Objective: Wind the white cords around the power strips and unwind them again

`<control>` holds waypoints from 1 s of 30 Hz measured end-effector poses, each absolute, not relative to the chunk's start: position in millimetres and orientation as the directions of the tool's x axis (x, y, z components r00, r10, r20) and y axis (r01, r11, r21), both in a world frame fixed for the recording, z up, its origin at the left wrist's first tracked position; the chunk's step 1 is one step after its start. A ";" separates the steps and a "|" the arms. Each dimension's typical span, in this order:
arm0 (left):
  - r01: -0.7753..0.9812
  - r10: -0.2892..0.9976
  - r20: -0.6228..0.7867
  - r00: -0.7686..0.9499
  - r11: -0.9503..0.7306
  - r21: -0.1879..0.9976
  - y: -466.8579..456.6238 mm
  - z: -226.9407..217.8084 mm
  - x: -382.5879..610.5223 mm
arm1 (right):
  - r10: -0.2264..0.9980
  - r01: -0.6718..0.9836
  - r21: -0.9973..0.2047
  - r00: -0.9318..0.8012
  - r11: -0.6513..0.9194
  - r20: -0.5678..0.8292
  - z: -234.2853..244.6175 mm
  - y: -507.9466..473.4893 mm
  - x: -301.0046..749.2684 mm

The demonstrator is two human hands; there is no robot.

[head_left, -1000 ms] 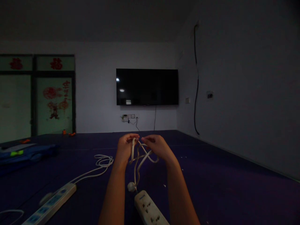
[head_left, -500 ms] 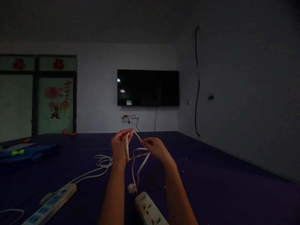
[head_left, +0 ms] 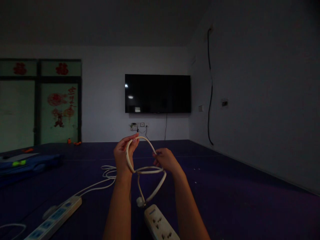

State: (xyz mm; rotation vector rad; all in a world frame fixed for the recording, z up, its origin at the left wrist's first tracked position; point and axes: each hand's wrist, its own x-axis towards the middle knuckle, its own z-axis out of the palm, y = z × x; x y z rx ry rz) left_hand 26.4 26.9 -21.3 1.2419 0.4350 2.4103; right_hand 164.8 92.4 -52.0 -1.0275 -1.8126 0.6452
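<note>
A white power cord (head_left: 158,188) rises in loops from the near power strip (head_left: 161,222) on the dark blue surface. My left hand (head_left: 124,154) pinches the top of one loop between thumb and fingers. Lower on the right side of that loop, my right hand (head_left: 167,160) is closed on the cord, its fingertips partly hidden. The cord arches between both hands and crosses itself below them. Beside the strip's far end lies a white plug (head_left: 140,202).
Left of me lies a second power strip (head_left: 56,216) with its coiled cord (head_left: 109,172). Farther left is a blue cloth (head_left: 37,163) with a yellow-green item on it. A television (head_left: 158,93) hangs on the far wall, and a black cable (head_left: 209,110) hangs on the right wall.
My hands have moved apart, the left one slightly left. The cord loop between them has widened into a larger arch, and the lower loops have spread. Both power strips stay put.
</note>
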 end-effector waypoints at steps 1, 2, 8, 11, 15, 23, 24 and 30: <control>-0.190 0.476 0.697 -0.536 -0.873 0.450 27.7 -21.8 25.3 | 0.856 0.363 -0.775 -0.211 0.517 0.471 -50.8 91.5 164.7; -0.177 0.477 0.692 -0.542 -0.869 0.461 28.6 -22.5 23.9 | 0.854 0.350 -0.780 -0.192 0.520 0.483 -49.3 90.7 164.8; -0.173 0.657 0.561 -0.504 -0.713 0.679 32.2 -30.1 14.5 | 0.828 0.265 -0.803 0.025 0.534 0.560 -42.4 91.4 168.7; -0.169 0.757 0.462 -0.461 -0.586 0.792 36.0 -34.6 11.8 | 0.755 0.212 -0.791 0.238 0.574 0.611 -43.7 92.5 171.5; -0.148 0.814 0.416 -0.406 -0.507 0.849 41.3 -37.5 11.9 | 0.669 0.171 -0.775 0.415 0.608 0.616 -45.6 92.8 176.0; 0.275 0.804 0.457 -0.382 -0.373 0.886 40.0 -37.7 7.3 | 0.591 0.140 -0.742 0.517 0.656 0.620 -45.6 94.7 179.6; 0.342 0.803 0.477 -0.358 -0.362 0.867 40.7 -39.5 6.3 | 0.585 0.148 -0.739 0.518 0.658 0.625 -45.8 95.0 179.8; 0.355 0.834 0.484 -0.265 -0.383 0.853 49.9 -50.9 9.8 | 0.577 0.262 -0.735 0.479 0.625 0.661 -47.7 96.7 183.2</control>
